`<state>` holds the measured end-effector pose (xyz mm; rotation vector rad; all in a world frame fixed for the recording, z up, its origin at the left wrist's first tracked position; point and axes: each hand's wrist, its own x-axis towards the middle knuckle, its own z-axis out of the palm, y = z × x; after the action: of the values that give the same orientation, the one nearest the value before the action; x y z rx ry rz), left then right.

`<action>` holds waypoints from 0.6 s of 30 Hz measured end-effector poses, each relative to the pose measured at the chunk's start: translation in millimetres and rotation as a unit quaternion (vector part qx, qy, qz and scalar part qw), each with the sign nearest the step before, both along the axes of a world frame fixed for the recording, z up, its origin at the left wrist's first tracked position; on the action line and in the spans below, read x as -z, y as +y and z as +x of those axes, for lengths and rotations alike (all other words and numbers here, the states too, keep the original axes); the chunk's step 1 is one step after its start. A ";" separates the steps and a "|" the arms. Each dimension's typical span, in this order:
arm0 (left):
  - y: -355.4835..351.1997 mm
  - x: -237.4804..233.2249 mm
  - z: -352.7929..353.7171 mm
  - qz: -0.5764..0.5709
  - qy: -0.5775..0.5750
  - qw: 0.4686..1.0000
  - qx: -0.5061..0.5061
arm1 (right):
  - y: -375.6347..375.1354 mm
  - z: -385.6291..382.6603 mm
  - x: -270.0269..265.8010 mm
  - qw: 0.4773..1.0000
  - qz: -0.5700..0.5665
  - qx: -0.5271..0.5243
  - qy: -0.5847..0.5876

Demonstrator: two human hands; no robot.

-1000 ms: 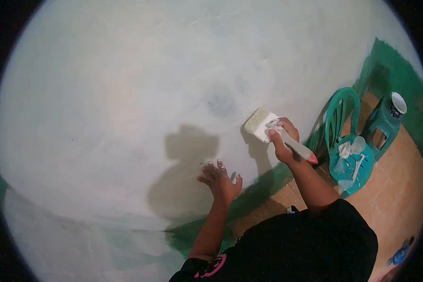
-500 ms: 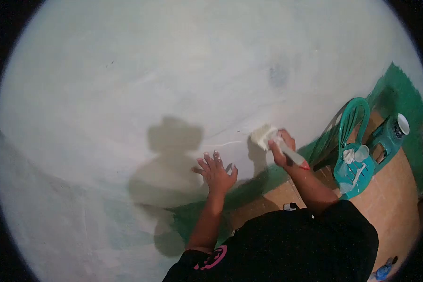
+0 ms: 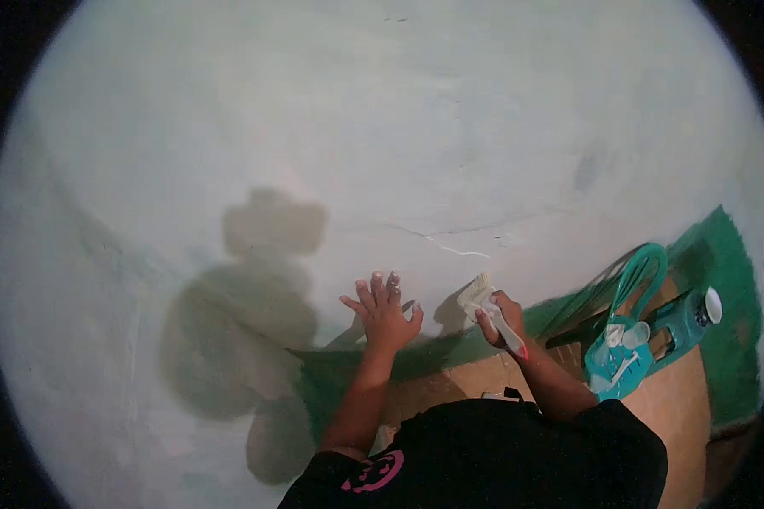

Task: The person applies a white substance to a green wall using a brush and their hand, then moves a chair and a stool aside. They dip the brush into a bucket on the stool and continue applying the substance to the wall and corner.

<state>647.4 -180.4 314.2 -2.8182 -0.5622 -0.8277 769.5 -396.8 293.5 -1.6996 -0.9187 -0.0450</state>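
My right hand (image 3: 502, 319) is wrapped round the pale handle of a wide paintbrush (image 3: 477, 293), whose handle end is red. The brush's whitish bristles point up and left, close to the wall; whether they touch it I cannot tell. To the left, my left hand (image 3: 385, 312) is held with its fingers spread at the pale wall (image 3: 356, 127), holding nothing. Light spots show on its fingertips. A crack and a thin white line (image 3: 463, 251) run across the wall above the brush. Lower down, the wall is green (image 3: 339, 382).
At the right, a teal plastic chair (image 3: 607, 369) bears a clear cup (image 3: 636, 336), crumpled white material and a white tool. Behind it stands another teal piece (image 3: 679, 327) with a white-topped container (image 3: 712, 305). Tan floor (image 3: 683, 424) lies below.
The view has shifted, and the chair appears lower. The brush has moved down from the white line, its bristles now below it. My left hand remains spread at the wall.
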 end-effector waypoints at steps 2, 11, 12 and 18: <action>-0.8 -3.2 -4.9 -0.006 -0.031 1.000 -0.002 | 0.6 8.1 -26.8 0.998 -0.024 -0.016 -0.049; 16.8 53.9 20.5 -0.058 -0.142 0.988 -0.003 | 27.0 50.4 -94.2 0.952 0.191 0.084 -0.222; 21.7 60.6 18.5 -0.055 -0.148 0.987 0.001 | 29.9 45.9 -81.8 0.951 0.114 0.123 -0.260; 27.4 52.4 0.4 -0.119 -0.058 0.991 -0.014 | 36.8 2.1 -27.2 0.965 -0.183 0.020 -0.189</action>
<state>647.8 -152.9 261.8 -2.9791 -0.7630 -0.9858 771.5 -360.0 320.7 -2.0966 -1.2326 -0.2471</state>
